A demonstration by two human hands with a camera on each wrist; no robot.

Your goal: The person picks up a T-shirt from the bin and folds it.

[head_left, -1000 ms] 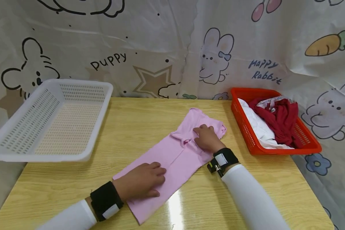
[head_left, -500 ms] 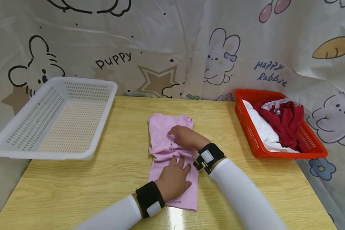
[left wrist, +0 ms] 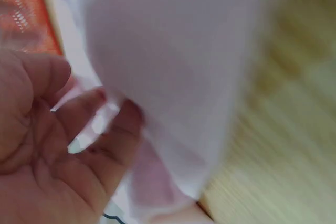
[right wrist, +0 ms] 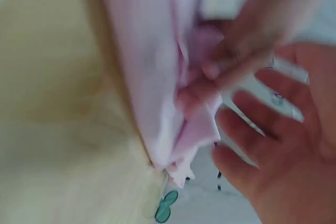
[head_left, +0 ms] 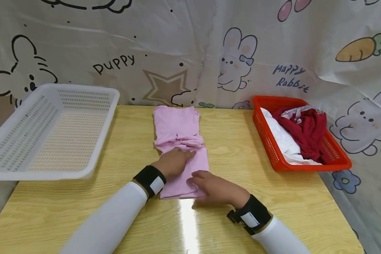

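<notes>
A pink garment, folded into a long strip, lies lengthwise on the wooden table, with a bunched ridge of creases across its middle. My left hand touches the cloth just below that ridge, fingers loosely bent over it. At the lower right edge my right hand hovers with thumb and fingers apart, fingertips overlapping the cloth. In the blurred left wrist view, the left fingers meet the pale pink fabric. The right wrist view shows the right hand with spread fingers beside the cloth, nothing between them.
On the left stands a white plastic basket with perforated sides. A red basket on the right holds a dark red garment and a white one. Behind the table hangs a cartoon-printed curtain.
The pink garment has turned from a slant to upright and slid away toward the curtain. My left hand has moved up the cloth; my right hand has come from the upper part down to the lower edge.
</notes>
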